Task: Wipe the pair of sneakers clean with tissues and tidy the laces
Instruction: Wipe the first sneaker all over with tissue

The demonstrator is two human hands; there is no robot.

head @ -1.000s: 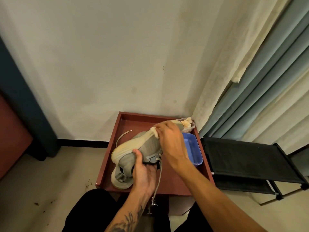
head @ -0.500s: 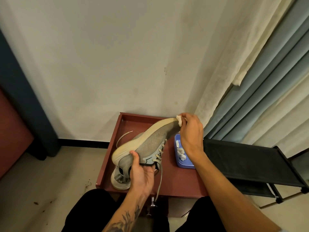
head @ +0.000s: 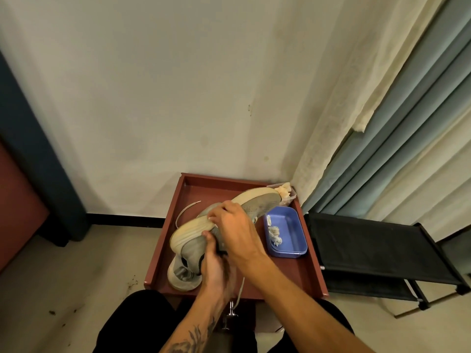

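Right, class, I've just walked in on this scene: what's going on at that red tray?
A person is cleaning a grey sneaker over a red tray. The left hand grips it near the heel, sole turned up, while the right hand presses on the sole's edge; any tissue there is hidden. The second sneaker lies beneath in the tray. A blue tub alongside holds crumpled used tissues.

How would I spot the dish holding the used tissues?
Find the reddish-brown tray against the wall. On its right side, beside the held sneaker, sits a shallow blue rectangular dish. It is the only blue thing there, with crumpled tissues inside.
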